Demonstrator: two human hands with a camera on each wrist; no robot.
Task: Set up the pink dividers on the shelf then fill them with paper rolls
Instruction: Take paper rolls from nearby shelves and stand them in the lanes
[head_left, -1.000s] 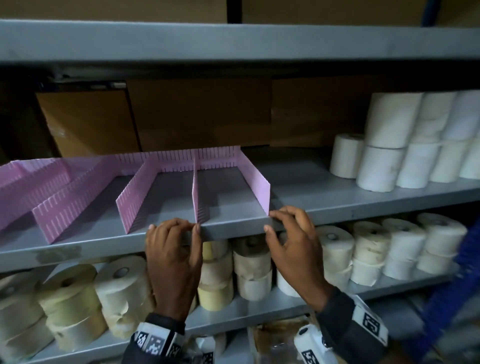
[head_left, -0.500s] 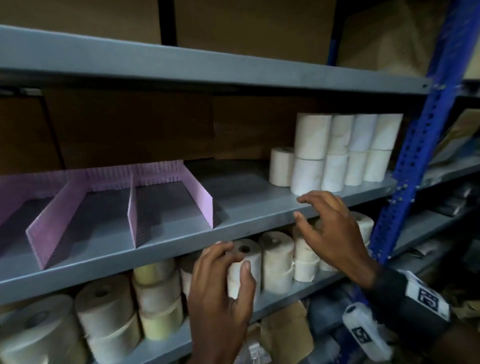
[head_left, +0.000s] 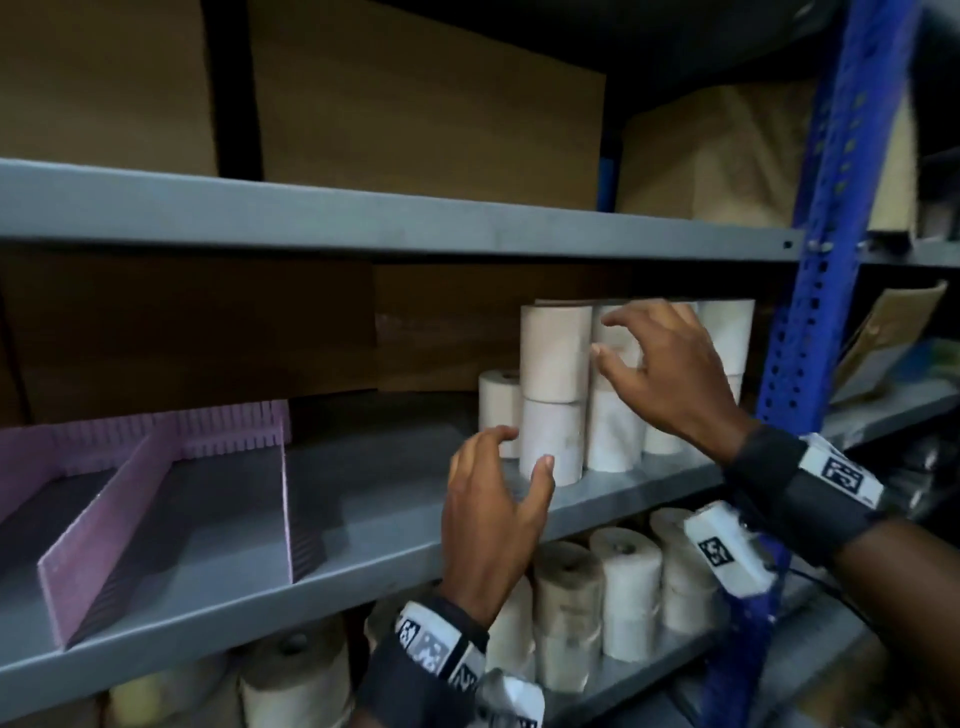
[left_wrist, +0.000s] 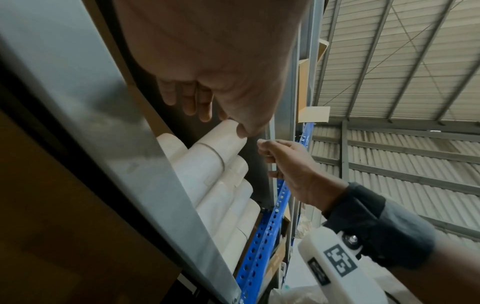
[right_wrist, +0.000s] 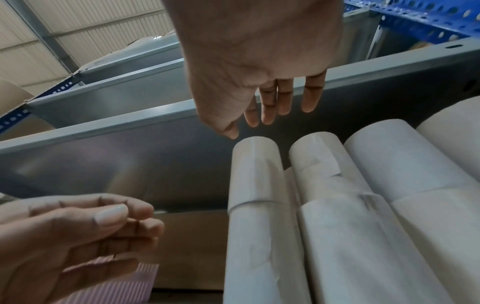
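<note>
Pink dividers (head_left: 156, 488) stand on the grey shelf (head_left: 395, 525) at the left, forming empty bays. White paper rolls (head_left: 553, 379) are stacked two high at the shelf's right end. My left hand (head_left: 524, 457) is open in front of the lower front roll (head_left: 550, 447), fingers spread, holding nothing. My right hand (head_left: 608, 338) is open at the upper rolls, fingers spread near a roll's face; I cannot tell whether it touches. In the right wrist view the right hand (right_wrist: 249, 125) hovers above the roll tops (right_wrist: 255, 164). In the left wrist view the left hand (left_wrist: 205, 115) hangs just over the rolls (left_wrist: 207, 162).
A blue perforated upright (head_left: 821, 291) bounds the shelf on the right. An upper shelf (head_left: 363, 218) with brown cartons (head_left: 415, 104) leaves little headroom over the stack. More rolls (head_left: 623, 587) fill the shelf below. Bare shelf surface lies between dividers and stack.
Both hands left the shelf's front edge by the dividers and moved right and up to the stacked rolls. The view swung right with them.
</note>
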